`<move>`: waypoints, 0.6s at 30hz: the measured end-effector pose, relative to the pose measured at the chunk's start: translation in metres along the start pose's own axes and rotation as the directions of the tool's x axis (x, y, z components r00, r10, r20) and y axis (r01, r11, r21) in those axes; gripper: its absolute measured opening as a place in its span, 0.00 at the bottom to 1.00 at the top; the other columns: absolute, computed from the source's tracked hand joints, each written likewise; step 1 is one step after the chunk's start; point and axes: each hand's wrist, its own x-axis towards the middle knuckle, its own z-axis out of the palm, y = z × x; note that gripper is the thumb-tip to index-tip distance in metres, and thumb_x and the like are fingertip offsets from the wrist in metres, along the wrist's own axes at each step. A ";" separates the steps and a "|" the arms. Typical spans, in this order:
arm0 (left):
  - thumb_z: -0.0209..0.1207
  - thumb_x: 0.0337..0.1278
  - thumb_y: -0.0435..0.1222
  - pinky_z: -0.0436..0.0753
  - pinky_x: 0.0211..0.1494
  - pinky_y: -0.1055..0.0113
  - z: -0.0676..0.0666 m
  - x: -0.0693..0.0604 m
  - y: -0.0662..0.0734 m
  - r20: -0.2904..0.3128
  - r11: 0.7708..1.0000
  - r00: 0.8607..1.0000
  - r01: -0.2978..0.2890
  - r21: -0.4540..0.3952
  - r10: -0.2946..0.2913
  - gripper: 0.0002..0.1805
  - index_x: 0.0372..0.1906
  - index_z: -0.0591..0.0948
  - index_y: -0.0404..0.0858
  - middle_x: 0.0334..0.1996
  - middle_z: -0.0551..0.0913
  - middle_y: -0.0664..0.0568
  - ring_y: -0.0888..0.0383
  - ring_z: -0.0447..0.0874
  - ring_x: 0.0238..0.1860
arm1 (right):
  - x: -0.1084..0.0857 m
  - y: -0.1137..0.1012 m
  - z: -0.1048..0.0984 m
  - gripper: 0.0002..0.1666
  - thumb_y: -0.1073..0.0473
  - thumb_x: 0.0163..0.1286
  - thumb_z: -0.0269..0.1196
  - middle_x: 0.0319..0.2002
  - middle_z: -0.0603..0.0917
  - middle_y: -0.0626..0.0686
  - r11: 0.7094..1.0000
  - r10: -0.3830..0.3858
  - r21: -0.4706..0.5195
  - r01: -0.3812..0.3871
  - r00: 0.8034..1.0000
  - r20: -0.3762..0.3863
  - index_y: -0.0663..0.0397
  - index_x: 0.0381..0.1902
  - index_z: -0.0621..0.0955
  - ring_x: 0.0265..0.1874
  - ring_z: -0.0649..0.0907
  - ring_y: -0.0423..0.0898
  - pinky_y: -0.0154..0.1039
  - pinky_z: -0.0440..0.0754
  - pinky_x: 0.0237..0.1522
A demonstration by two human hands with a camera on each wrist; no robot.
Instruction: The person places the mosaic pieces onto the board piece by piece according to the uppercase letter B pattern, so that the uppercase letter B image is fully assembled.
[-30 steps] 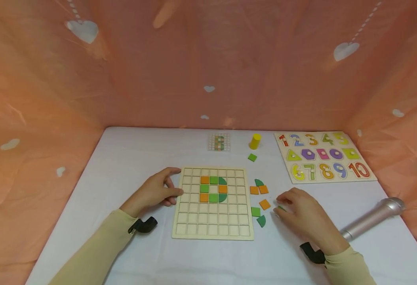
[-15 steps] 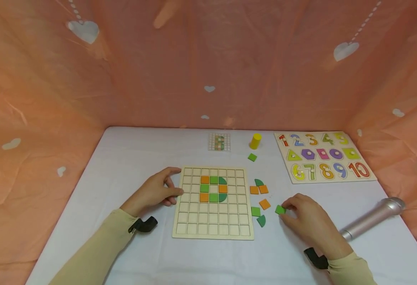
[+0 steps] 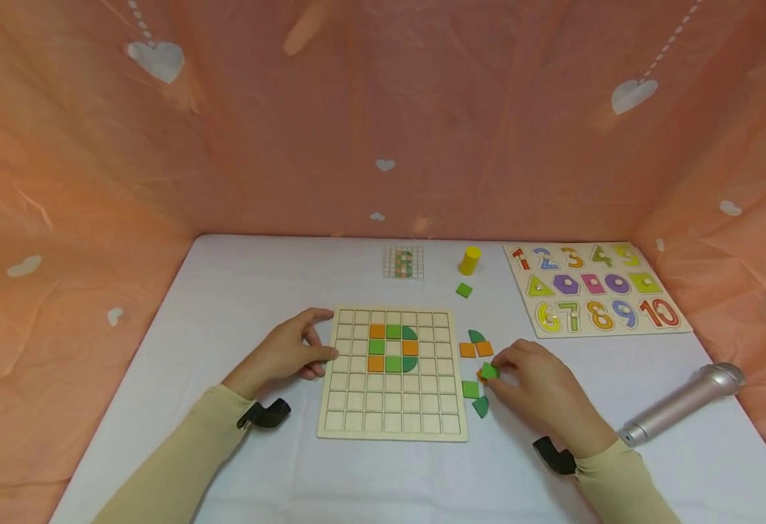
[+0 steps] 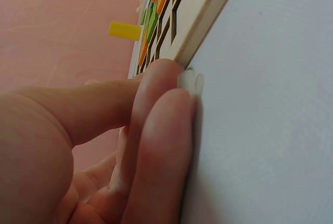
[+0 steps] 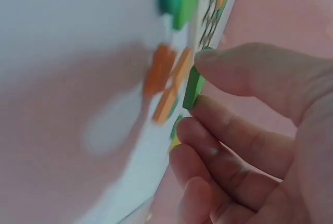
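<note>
My right hand pinches a green square tile between thumb and fingers, lifted off the table just right of the wooden grid board. In the head view that tile overlaps an orange square tile lying under it. My left hand rests against the board's left edge. Its index finger reaches the upper left corner and its thumb touches lower down; the other fingers bend beside the edge. Orange square tiles, green square tiles and dark green quarter-round tiles form a ring in the grid's upper middle.
Loose tiles lie right of the board, among them a green square and a quarter-round. Behind stand a pattern card, yellow cylinder and another green square. A number puzzle and microphone lie rightward.
My right hand lifted the green square tile from the table and moved left with it, over the orange tile near the board. My left hand stayed at the board's edge.
</note>
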 end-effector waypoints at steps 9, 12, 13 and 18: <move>0.75 0.66 0.38 0.90 0.33 0.64 0.000 -0.001 0.002 0.008 1.000 1.000 -0.012 -0.011 0.012 0.44 0.82 0.66 0.47 0.40 0.81 0.44 0.56 0.91 0.29 | 0.027 -0.040 0.017 0.10 0.56 0.64 0.78 0.37 0.84 0.45 0.990 -0.133 0.056 0.132 0.991 0.018 0.52 0.40 0.90 0.38 0.79 0.41 0.42 0.86 0.44; 0.75 0.66 0.38 0.90 0.33 0.64 0.000 -0.002 0.002 0.007 1.000 1.000 -0.022 -0.016 0.022 0.44 0.82 0.66 0.47 0.40 0.81 0.44 0.56 0.91 0.29 | 0.036 -0.056 0.025 0.10 0.56 0.64 0.78 0.40 0.86 0.45 0.982 -0.181 0.068 0.178 0.983 0.038 0.52 0.41 0.90 0.41 0.81 0.41 0.43 0.87 0.49; 0.75 0.66 0.38 0.91 0.33 0.64 0.000 -0.002 0.002 0.009 0.999 1.000 -0.026 -0.019 0.026 0.44 0.82 0.66 0.46 0.40 0.81 0.44 0.56 0.91 0.29 | 0.040 -0.062 0.028 0.10 0.56 0.63 0.78 0.40 0.86 0.45 0.979 -0.196 0.071 0.192 0.980 0.045 0.52 0.41 0.90 0.41 0.81 0.41 0.43 0.87 0.49; 0.75 0.65 0.38 0.91 0.33 0.63 -0.001 -0.003 0.001 0.012 0.999 0.999 -0.038 -0.028 0.038 0.44 0.82 0.66 0.46 0.40 0.81 0.44 0.56 0.91 0.29 | 0.049 -0.088 0.041 0.11 0.55 0.63 0.77 0.40 0.86 0.44 0.960 -0.277 0.069 0.272 0.959 0.064 0.50 0.42 0.91 0.43 0.82 0.41 0.39 0.86 0.46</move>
